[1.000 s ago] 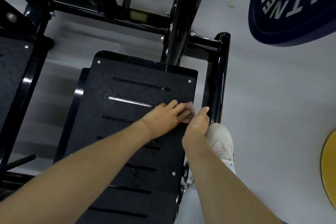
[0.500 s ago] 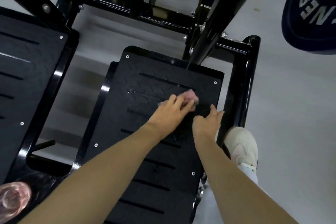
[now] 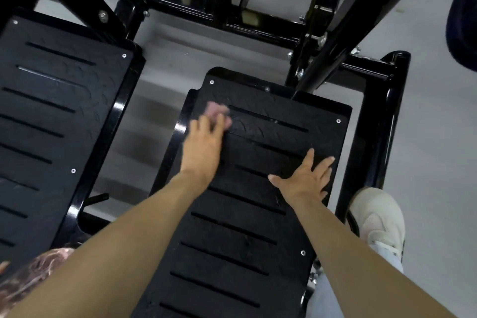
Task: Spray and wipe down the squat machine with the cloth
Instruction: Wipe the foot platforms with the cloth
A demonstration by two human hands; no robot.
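The squat machine's right footplate [image 3: 258,201] is black, ribbed and slotted, and fills the middle of the view. My left hand [image 3: 205,147] presses a small pink cloth [image 3: 216,111] flat against the plate's upper left corner; the cloth is blurred and mostly under my fingers. My right hand [image 3: 305,178] rests flat on the plate's right side with fingers spread and nothing in it. A second matching footplate [image 3: 51,124] lies at the left. No spray bottle is in view.
Black frame tubes [image 3: 371,137] run along the plate's right edge and across the back [image 3: 232,15]. My white shoe [image 3: 376,217] stands on the grey floor right of the frame. A dark weight plate [image 3: 464,20] shows at the upper right edge.
My left hand has swept the pink cloth from the plate's right middle up to its upper left corner. My right hand let go of the cloth and now lies open on the plate.
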